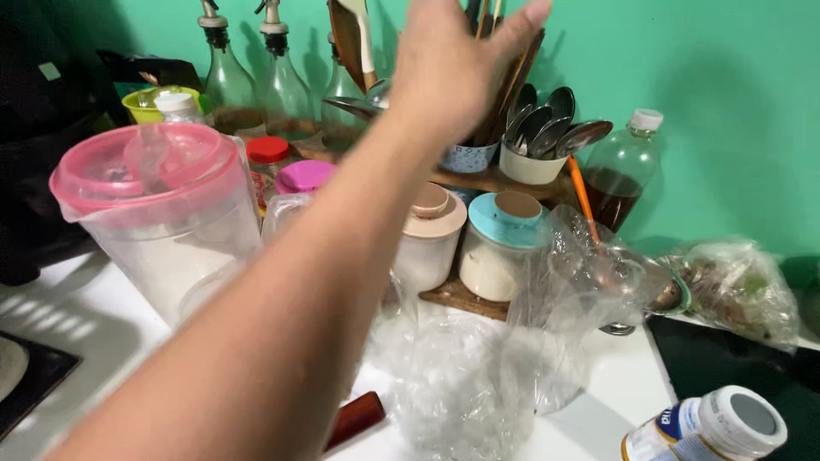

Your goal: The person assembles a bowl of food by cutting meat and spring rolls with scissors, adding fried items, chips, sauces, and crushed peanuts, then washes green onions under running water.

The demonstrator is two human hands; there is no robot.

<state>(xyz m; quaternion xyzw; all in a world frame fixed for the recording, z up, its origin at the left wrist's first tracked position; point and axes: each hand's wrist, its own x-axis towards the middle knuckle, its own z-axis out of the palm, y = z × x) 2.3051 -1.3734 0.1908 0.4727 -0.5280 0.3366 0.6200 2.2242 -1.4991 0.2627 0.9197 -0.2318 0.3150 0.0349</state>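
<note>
1. Far left of the hand, a dark hob (26, 376) is set into the white counter (94, 316), beside a black shape at the frame edge.
2. Left of and below the hand stands a clear jug (162, 213) with a pink lid; behind it are a green bowl (154, 102) and a white-capped bottle (179, 107).
3. Just left of the hand, three glass oil bottles (231, 77) with pourers line the green wall (683, 85). Below them sit a red-lidded jar (269, 154) and a pink-lidded jar (305, 177).
4. The hand (453, 64) is raised on an outstretched arm, which arm I cannot tell. Its fingers are loose and spread, grasping nothing, right in front of the wooden utensils (508, 77) in a patterned holder (468, 158).
5. Below the hand, on a wooden board (461, 299), stand a beige-lidded jar (431, 230) and a blue-lidded jar (500, 243).
6. Just right of the hand, a white cup (531, 166) holds metal spoons (547, 128).
7. Lower down, crumpled clear bags (512, 358) cover the counter; a brown handle (354, 418) pokes out.
8. Further right are a bottle of dark liquid (623, 171), a bagged bundle (735, 286) and a white-lidded pot (713, 427) lying tipped.
</note>
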